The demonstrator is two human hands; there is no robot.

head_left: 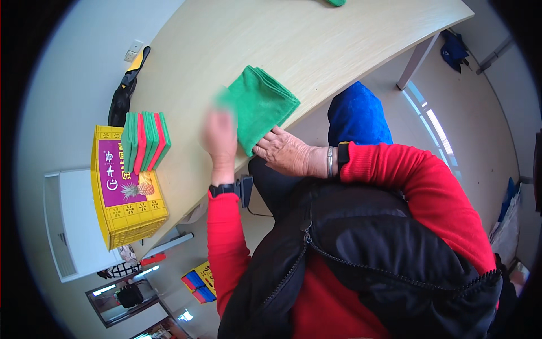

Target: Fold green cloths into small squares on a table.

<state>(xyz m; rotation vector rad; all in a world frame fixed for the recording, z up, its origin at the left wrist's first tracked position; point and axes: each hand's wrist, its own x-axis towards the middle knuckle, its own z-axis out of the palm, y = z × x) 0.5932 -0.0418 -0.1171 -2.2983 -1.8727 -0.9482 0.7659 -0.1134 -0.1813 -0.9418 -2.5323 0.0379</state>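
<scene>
Right hand outstretched against green cloth, left hand blurred, grip unclear; pale tabletop, shiny floor

Two hands, the left and the right, were at one folded green cloth by the near edge of the table. One more green item lay toward the far side, partly out of view. One yellow-and-purple box stood at the left edge, bearing one row of folded cloths: two red pieces and at least three green pieces, their exact number unclear. One black-and-yellow object lay along that edge. One table leg showed near the right corner. The wrists bore two black bands and one silver bracelet.
</scene>
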